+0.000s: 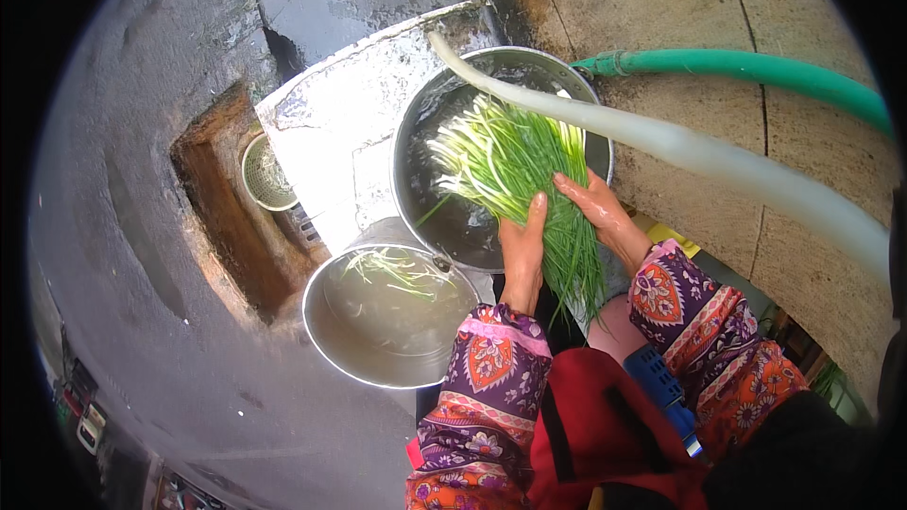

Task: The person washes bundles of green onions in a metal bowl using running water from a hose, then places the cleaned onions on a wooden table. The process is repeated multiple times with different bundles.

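Observation:
Both my hands grip one large bunch of green leafy stalks with pale bases, likely garlic chives (510, 149). My left hand (523, 244) clasps its near-left side, thumb on top. On the right side, my right hand (599, 209) holds it with the thumb over the stalks; its skin looks wet. The pale ends point away over a round metal pot of water (419, 216), while the green tips hang towards me past the rim. Against that pot's near left stands a second metal pot (368, 368) with cloudy water and a few loose stalks (397, 273) floating in it.
A translucent hose (659, 138) crosses over the large pot from the right. Behind it, a green hose (723, 64) meets the pot's rim. To the left, a sunken drain (234, 241) holds a pale green strainer basket (266, 173). A blue plastic crate (655, 382) is by my right forearm.

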`<state>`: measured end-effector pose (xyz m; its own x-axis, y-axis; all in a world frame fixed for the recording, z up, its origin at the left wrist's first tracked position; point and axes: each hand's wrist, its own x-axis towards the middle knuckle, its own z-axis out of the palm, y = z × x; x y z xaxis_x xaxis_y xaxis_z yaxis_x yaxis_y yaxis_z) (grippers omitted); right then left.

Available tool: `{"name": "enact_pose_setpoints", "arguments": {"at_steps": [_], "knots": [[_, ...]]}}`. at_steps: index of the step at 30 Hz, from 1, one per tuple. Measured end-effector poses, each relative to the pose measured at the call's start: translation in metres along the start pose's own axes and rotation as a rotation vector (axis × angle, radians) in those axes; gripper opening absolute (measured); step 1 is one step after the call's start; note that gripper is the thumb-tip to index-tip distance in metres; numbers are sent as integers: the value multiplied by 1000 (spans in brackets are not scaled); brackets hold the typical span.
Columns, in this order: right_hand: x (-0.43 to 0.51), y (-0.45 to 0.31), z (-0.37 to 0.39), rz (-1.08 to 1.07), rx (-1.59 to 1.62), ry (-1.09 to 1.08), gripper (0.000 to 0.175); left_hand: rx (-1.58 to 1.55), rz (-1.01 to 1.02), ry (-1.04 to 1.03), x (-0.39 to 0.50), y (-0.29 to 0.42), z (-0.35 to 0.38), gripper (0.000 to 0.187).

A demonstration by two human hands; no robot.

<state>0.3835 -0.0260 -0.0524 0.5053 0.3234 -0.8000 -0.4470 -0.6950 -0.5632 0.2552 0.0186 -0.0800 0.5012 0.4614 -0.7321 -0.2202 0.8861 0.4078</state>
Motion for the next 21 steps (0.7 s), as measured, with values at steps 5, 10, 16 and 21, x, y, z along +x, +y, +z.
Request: {"name": "enact_pose_setpoints", "arguments": {"at_steps": [5, 10, 16, 21], "knots": [[13, -3, -8, 7, 40, -137, 63, 150, 6, -8, 9, -12, -22, 49], [-1, -38, 12, -774, -1111, 454, 42, 395, 80, 41, 29, -27, -37, 48], [21, -59, 90, -1091, -995, -148, 14, 722, 256, 102, 31, -31, -32, 61], [75, -62, 84, -881, -1059, -210, 10, 766, 124, 105, 25, -33, -44, 61]]}}
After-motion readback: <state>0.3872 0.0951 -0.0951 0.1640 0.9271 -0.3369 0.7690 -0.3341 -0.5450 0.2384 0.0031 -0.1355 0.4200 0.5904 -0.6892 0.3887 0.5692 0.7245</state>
